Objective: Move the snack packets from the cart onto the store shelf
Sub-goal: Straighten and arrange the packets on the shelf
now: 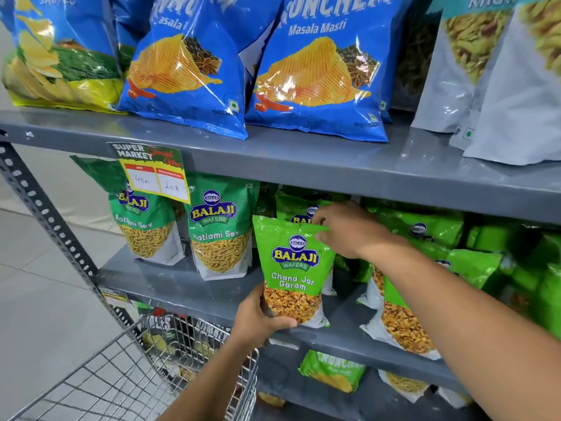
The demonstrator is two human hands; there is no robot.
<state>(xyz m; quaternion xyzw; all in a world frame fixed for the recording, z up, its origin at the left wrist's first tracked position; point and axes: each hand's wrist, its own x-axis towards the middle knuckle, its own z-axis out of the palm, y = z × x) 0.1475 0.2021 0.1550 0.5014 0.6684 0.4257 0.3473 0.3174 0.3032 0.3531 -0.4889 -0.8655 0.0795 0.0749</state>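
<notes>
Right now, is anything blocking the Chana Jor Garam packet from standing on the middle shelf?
Nothing visible blocks it. The packet is held upright at the shelf's front edge, left hand under it, right hand at its top. Another packet stands behind; a fallen packet lies to the right.

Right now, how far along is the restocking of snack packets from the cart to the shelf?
Well along, it seems. Done: Ratlami Sev packets and other green packets already stand on the middle shelf. In hand: the left hand grips the bottom of a Chana Jor Garam packet and the right hand pinches its top, placing it. Left: the cart shows no packets in its visible part.
</notes>
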